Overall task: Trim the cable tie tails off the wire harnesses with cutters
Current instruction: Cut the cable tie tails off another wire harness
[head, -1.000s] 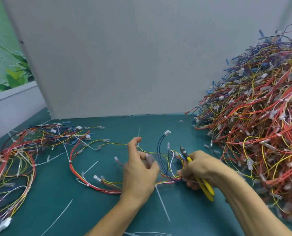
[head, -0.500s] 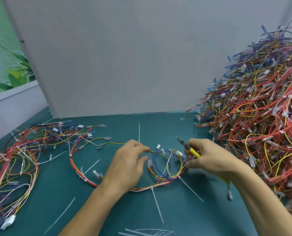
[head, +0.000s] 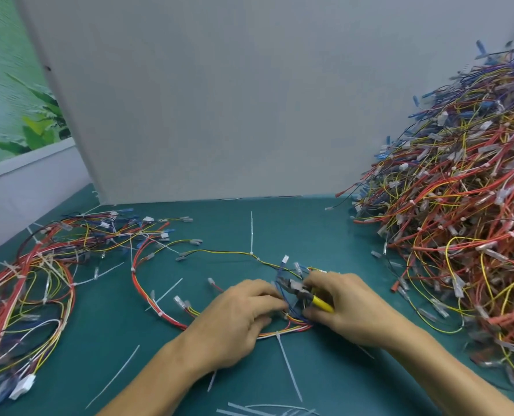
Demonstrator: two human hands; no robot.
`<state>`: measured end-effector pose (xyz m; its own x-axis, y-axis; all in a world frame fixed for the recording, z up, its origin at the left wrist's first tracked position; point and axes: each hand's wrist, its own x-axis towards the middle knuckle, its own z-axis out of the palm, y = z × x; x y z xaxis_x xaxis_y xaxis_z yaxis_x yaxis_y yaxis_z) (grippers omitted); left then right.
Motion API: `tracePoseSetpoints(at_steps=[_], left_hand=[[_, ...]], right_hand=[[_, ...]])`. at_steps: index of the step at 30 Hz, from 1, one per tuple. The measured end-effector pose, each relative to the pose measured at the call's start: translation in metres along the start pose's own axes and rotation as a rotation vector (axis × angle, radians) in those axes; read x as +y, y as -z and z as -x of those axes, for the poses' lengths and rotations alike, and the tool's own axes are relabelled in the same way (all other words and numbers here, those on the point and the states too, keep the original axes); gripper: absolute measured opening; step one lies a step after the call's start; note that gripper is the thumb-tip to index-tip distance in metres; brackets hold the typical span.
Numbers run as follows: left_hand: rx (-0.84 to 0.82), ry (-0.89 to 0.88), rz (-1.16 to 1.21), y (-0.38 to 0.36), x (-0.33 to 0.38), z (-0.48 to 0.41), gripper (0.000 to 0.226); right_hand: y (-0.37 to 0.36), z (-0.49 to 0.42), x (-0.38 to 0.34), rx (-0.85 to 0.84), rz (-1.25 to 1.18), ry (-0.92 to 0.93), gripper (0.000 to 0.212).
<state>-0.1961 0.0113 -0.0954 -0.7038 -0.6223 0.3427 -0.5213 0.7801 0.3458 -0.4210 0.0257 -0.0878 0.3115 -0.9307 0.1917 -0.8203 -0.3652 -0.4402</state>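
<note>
Head view.

- Flat teal table mat (head: 279,223), backed by a plain grey upright panel (head: 219,100).
- Looped red, yellow and blue wire harness (head: 147,295): lies mid-mat, in front of the person, its bundled end under both hands.
- Left hand (head: 237,319): palm down, fingers curled onto the harness bundle, holding it.
- Right hand (head: 348,307): closed round the yellow-handled steel cutters (head: 302,292), whose head lies among the blue wires, just beside the left fingertips.
- Long white cable tie tail (head: 288,367): sticks out of the bundle toward the person.
- Tall heap of harnesses (head: 459,220) at right; flatter pile of harnesses (head: 39,265) at left.
- Loose white cut tails (head: 114,376) scattered on the mat.
</note>
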Motion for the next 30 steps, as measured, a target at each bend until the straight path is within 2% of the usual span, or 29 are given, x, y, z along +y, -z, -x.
tracePoseSetpoints(at_steps=[4,7,9,14,17,21,30], left_hand=[[-0.004,0.089,-0.007,-0.005,0.002,-0.003,0.022],[0.025,0.223,-0.105,-0.010,0.007,-0.007,0.008],[0.036,0.317,-0.169,-0.012,0.012,-0.009,0.011],[-0.025,0.318,-0.141,-0.017,0.013,-0.012,0.024],[0.013,0.349,-0.022,-0.017,0.013,-0.013,0.022],[0.089,0.390,0.108,-0.017,0.015,-0.015,0.007],[0.009,0.331,0.070,-0.021,0.013,-0.013,0.007]], right_hand=[[-0.006,-0.003,-0.003,0.006,0.010,-0.015,0.019],[-0.007,-0.003,-0.001,0.011,-0.006,-0.029,0.020],[-0.008,-0.001,-0.001,0.018,-0.002,-0.027,0.020],[-0.009,0.000,-0.002,0.015,-0.008,-0.020,0.018],[-0.009,0.000,-0.001,0.009,-0.014,-0.027,0.017],[-0.010,-0.001,-0.001,0.001,-0.018,-0.035,0.019],[-0.010,-0.002,0.000,-0.010,-0.034,-0.045,0.022]])
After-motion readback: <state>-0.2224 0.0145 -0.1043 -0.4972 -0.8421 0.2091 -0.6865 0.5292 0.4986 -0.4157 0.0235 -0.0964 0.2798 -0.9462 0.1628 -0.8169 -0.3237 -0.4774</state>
